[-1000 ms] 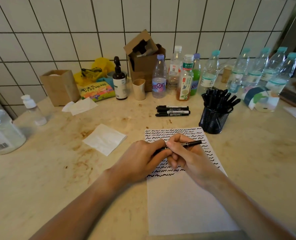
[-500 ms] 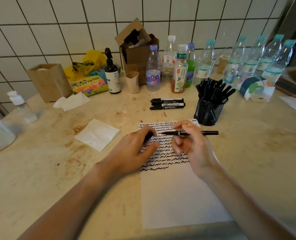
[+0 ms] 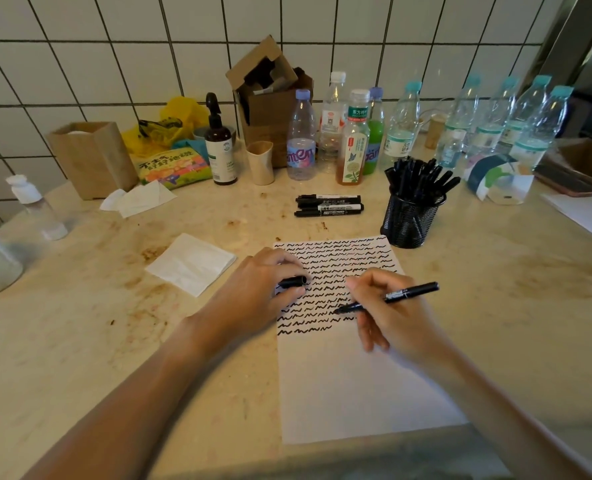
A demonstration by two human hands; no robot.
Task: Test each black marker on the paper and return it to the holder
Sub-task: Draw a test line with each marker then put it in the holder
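The sheet of white paper (image 3: 357,382) lies flat on the stained, marble-patterned table (image 3: 80,341); its upper half is covered in rows of black wavy strokes, its lower half blank. The right hand (image 3: 391,317) pinches a slim black marker (image 3: 388,297) between thumb and fingers, uncapped, tip down at the end of a lower stroke row — whether the tip touches the paper cannot be told. The left hand (image 3: 260,292) rests on the paper's left edge, fingers curled round the short black cap (image 3: 293,282). Just beyond the paper's upper right corner stands the holder (image 3: 409,223), a round black wire-mesh cup packed with black markers standing on end. Beyond the paper's top edge three capped black markers with white labels (image 3: 329,205) lie side by side, touching. Left of the paper sits a folded white napkin (image 3: 190,263). Well behind the paper, along the white tiled wall, stand clear plastic bottles (image 3: 301,136) and an opened cardboard box (image 3: 270,95).
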